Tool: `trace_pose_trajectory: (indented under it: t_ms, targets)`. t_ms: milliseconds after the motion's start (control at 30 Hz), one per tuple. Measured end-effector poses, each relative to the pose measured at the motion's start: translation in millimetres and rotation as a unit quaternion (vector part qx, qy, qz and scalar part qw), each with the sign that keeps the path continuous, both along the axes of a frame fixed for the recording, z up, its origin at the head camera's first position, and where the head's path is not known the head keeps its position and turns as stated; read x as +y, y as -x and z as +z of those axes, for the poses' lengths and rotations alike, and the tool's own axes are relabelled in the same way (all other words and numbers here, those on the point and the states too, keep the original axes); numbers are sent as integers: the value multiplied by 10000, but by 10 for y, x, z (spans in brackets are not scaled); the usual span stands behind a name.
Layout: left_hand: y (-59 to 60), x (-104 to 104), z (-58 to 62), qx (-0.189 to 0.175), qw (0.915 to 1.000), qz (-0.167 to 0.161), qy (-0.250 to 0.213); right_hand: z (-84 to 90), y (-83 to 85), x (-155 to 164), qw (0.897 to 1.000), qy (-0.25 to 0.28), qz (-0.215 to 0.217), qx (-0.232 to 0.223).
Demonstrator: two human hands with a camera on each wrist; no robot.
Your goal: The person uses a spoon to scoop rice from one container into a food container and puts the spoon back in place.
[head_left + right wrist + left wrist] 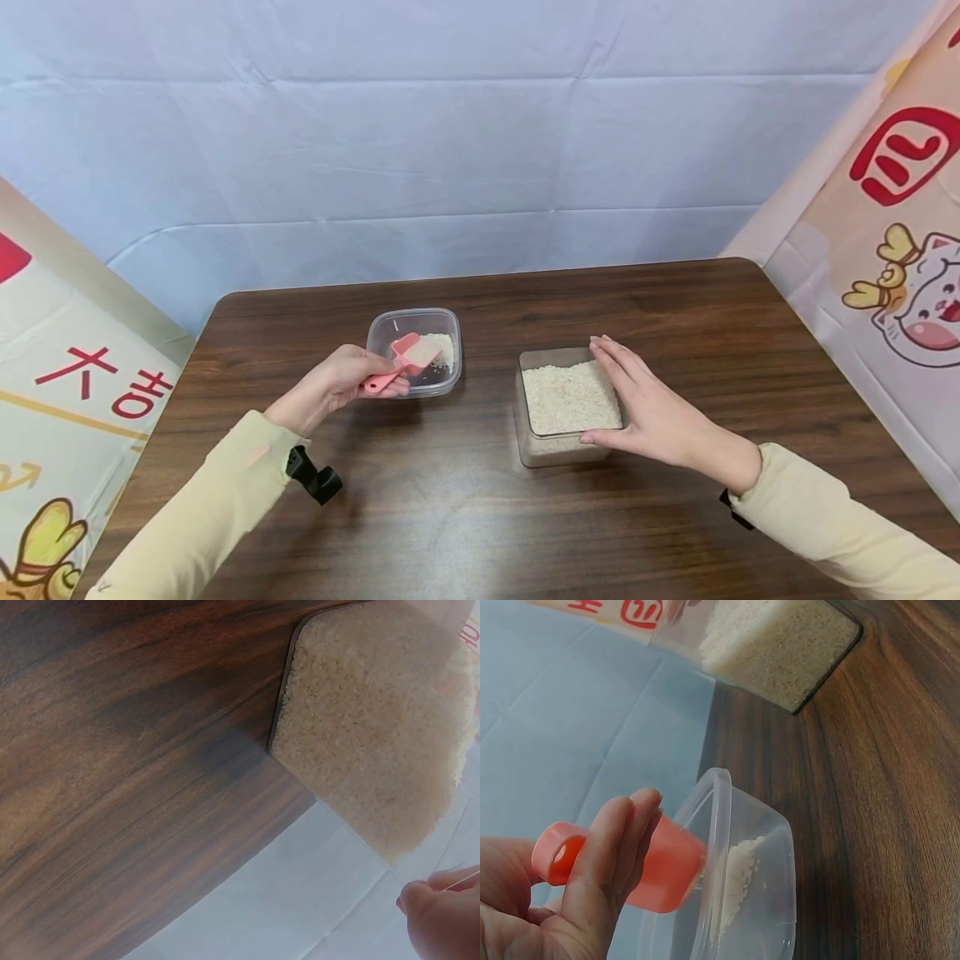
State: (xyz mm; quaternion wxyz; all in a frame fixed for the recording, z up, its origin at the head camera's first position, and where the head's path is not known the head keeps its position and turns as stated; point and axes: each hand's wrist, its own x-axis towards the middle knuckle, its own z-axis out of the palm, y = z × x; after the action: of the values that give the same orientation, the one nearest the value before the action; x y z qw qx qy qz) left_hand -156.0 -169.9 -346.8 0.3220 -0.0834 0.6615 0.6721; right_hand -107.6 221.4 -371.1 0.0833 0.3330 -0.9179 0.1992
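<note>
Your table [465, 517] carries a square box [567, 450] mostly full of rice [570, 398]; your right hand [651, 408] lies against its side, fingers straight, gripping nothing. The tub [450, 379] holds little rice, so most transfer looks left. Your left hand [347, 379] pinches the pink scoop [405, 357], tipped over the tub.

The left hand [570, 900] is gripping a pink scoop [641, 866], fingers curling over its handle. The scoop's bowl is tipping over the rim of a small clear tub [776, 900], where a little rice [739, 881] is lying against the wall. Farther off, a larger clear box of rice [776, 645] is sitting on the brown wooden table [885, 810].
</note>
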Motion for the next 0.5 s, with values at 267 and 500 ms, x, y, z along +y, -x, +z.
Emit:
trace_pose_trajectory:
  t_ms: [267,500]
  targets:
    - [-3,28,27,-24,9996,71,283,8,-10,0,10000,30,0,-8]
    - [-12,50,60,7,9989,1,475,26,-18,0,10000,54,25,26]
